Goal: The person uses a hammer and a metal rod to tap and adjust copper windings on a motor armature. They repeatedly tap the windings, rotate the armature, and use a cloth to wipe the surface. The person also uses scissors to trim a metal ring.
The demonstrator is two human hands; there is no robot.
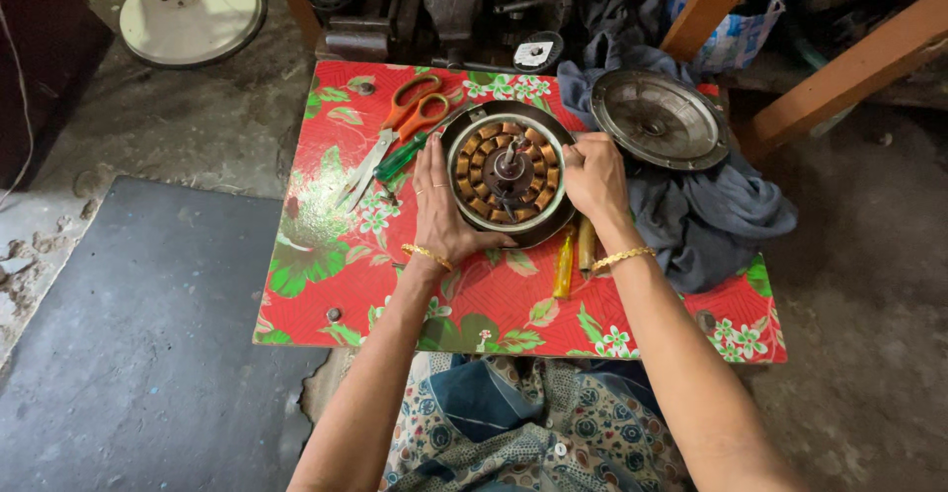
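Right now both hands clasp a round fan motor (509, 173) from opposite sides: the left hand (441, 205) lies flat along its dark metal rim, fingers stretched upward, and the right hand (593, 178) curls over the other edge, fingers bent tight on the casing. Inside the pale ring sits a circle of copper-coloured windings around a short steel shaft. It rests near the far middle of a small table (326, 265) covered in glossy red oilcloth with green leaves and white flowers. Each wrist wears a thin gold bangle. Just left of the motor lie orange-handled scissors (395, 126) and a green-handled screwdriver (407, 155); two yellow-handled tools (574, 255) lie beneath the right wrist. A domed, ribbed metal cover (660, 119) rests on crumpled grey-blue cloth (716, 215) to the right
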